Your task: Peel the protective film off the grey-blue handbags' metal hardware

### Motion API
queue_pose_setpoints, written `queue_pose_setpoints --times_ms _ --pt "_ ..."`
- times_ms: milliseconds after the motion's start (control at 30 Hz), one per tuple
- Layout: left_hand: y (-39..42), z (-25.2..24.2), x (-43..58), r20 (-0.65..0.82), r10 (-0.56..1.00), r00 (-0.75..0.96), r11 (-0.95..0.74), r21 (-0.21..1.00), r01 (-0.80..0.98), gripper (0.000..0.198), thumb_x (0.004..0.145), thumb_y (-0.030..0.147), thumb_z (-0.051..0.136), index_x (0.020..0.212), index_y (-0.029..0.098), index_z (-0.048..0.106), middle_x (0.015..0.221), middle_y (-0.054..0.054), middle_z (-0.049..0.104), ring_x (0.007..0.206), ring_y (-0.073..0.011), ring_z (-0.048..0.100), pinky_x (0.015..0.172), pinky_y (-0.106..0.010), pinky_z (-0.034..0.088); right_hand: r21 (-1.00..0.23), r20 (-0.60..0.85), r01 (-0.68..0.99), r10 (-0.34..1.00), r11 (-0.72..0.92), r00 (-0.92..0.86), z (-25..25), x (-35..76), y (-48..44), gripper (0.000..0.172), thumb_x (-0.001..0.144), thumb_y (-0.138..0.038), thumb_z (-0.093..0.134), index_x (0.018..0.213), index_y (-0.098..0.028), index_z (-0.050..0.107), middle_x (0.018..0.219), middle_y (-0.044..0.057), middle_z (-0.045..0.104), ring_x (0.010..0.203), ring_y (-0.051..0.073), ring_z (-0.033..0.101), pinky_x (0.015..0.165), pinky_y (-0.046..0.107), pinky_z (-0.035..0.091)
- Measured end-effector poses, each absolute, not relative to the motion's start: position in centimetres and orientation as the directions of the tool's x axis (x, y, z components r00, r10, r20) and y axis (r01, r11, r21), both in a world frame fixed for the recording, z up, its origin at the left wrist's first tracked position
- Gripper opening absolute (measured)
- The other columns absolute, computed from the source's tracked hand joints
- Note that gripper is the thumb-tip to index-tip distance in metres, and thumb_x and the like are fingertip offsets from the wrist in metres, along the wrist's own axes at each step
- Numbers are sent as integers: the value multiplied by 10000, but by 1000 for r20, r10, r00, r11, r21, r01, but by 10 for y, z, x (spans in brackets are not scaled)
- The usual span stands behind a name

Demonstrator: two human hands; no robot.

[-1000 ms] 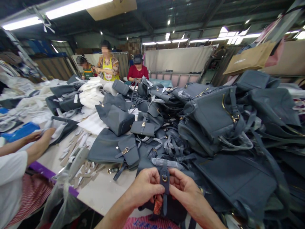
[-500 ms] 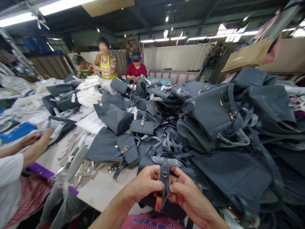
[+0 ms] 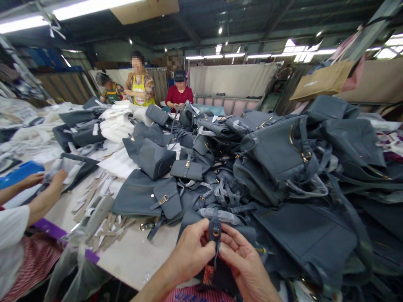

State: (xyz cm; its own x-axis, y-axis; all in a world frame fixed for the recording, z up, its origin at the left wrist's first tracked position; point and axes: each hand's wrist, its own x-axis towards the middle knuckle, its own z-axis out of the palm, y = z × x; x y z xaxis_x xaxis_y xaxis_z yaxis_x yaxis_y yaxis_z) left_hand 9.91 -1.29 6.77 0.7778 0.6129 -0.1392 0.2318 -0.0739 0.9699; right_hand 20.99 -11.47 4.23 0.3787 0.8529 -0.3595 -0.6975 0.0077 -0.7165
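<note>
Between my hands is a dark grey bag strap (image 3: 215, 224) with a gold metal fitting on it. My left hand (image 3: 195, 251) pinches the strap's left side between thumb and fingers. From the other side, my right hand (image 3: 242, 261) grips the same strap, thumb near its lower end. An orange-red patterned piece (image 3: 208, 275) shows just below my hands, partly covered. Behind the strap lies a clear plastic-wrapped handle (image 3: 225, 215) of a grey bag. The bag beneath is mostly hidden by my hands.
Grey bags (image 3: 270, 155) are heaped across the table, highest at the right. Beige strips (image 3: 108, 226) and white sheets (image 3: 118, 157) lie left of centre. A co-worker's hands (image 3: 56, 182) handle something wrapped at the left. Several people (image 3: 179, 94) stand or sit beyond the heap.
My right hand has shifted slightly left and its fingers now lie closer around the strap. My left hand has turned a little. The co-worker's hands at the left have also moved.
</note>
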Motion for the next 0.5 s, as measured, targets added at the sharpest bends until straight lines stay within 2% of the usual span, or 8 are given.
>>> queue_pose_setpoints --times_ms 133,233,500 --pt "-9 60 101 -180 570 802 131 983 127 165 678 132 545 836 164 583 729 15 571 662 -133 536 629 -223 436 -781 -279 -622 858 58 430 30 206 -115 542 634 -286 878 1131 -227 670 1053 89 747 954 226 689 894 349 520" --pt "-6 58 101 -183 539 822 192 977 92 173 650 125 568 819 157 583 714 13 563 658 -132 539 634 -226 444 -791 -264 -608 861 65 435 24 205 -115 516 661 -305 862 1137 -249 669 1083 90 743 1005 238 681 926 367 508" --pt "-8 61 98 -167 584 795 0 979 205 110 671 113 522 758 174 552 686 32 511 665 -126 489 585 -203 387 -800 -263 -592 833 93 487 19 202 -115 456 605 -330 892 1025 -266 725 1062 75 763 989 220 698 914 335 535"
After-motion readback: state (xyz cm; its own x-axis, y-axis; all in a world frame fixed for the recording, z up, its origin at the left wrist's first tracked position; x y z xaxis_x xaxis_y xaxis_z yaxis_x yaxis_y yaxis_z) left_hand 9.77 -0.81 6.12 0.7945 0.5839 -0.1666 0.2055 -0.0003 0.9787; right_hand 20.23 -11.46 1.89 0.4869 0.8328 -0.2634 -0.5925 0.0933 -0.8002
